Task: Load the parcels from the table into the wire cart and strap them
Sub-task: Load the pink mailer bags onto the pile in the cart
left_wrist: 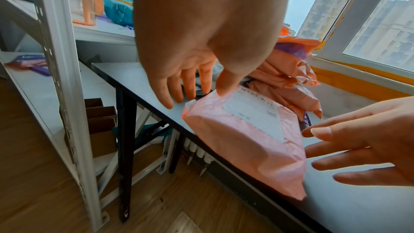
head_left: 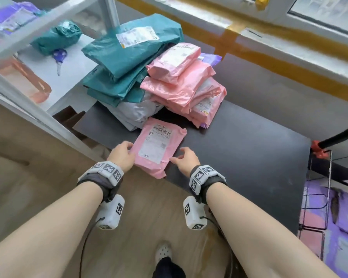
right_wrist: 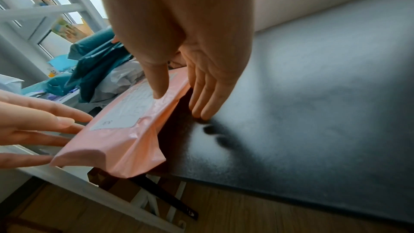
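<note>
left hand (head_left: 122,156) on the left edge of the pink parcel (head_left: 159,148): fingers straight and spread, thumb tip on the top face near the corner, the other fingertips (left_wrist: 177,95) down at the worktop (head_left: 249,157) alongside the edge. grip apart, nothing clamped. right hand (head_left: 186,159) same story on the right edge: thumb over the top face, straight fingers (right_wrist: 201,102) touching the worktop just beside the parcel. cannot tell whether that thumb is in contact with the plastic. grip apart there too.

pink parcel lies flat, white shipping label (head_left: 159,143) with barcode facing up, at the near edge of the dark worktop, its near corner overhanging the edge. still on the worktop, not in the cart.

just behind it, a stack of pink parcels (head_left: 185,87), touching a stack of teal parcels (head_left: 129,63) to its left, with white-grey mailers (head_left: 133,113) under the teal ones. a bit of purple bag (head_left: 211,58) shows behind the pink stack.

left of the worktop, a white metal shelf rack (head_left: 48,121) carrying another teal bundle (head_left: 56,37) and a small purple item (head_left: 59,57). cardboard boxes (left_wrist: 100,127) on the lower shelf.

far right, black wire cart (head_left: 319,197) beside the worktop end, purple parcels (head_left: 346,217) and a pink one inside. orange clamp (head_left: 317,149) on its top corner, holding a black rod.

window sill with yellow tape (head_left: 269,57) runs behind. wood floor below, one shoe (head_left: 164,251) visible.
</note>
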The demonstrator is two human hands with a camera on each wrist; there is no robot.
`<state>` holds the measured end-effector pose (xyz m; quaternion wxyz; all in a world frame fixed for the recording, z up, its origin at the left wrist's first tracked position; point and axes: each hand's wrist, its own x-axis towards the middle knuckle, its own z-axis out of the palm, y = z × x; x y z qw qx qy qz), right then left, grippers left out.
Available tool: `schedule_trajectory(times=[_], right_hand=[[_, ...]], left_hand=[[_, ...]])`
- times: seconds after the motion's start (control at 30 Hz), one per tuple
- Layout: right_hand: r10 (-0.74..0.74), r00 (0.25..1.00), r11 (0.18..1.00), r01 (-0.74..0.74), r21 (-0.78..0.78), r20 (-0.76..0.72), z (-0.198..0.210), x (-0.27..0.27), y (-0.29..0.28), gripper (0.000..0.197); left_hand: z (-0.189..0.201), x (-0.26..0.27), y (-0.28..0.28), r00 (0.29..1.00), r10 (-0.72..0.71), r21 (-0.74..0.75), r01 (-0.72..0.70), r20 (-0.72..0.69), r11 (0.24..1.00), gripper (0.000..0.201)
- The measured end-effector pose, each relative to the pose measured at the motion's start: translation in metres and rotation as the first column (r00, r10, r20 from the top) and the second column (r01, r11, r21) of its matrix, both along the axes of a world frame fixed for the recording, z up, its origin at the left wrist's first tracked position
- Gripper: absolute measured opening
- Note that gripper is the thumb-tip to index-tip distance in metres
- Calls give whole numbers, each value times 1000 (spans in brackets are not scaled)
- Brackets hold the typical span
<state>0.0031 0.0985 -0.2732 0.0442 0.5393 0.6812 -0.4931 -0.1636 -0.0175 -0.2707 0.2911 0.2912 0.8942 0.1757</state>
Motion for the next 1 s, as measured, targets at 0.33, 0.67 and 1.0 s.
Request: schedule_trajectory(times=[0.33, 0.67, 1.0], right_hand=[[-400, 869, 893, 299, -336, -290, -22, 9, -6, 49], [-468, 803, 872, 354, -337, -370, 11, 129, -14, 51], [-488, 775, 873, 433, -225, -401, 25, 364, -27, 48]], left_hand=[[-7, 9, 8, 949, 140, 88, -171, 284, 981, 43], [13, 119, 5, 820, 154, 110, -254, 551, 961, 31], [49, 336, 16, 812, -40, 130, -45, 582, 991, 23]])
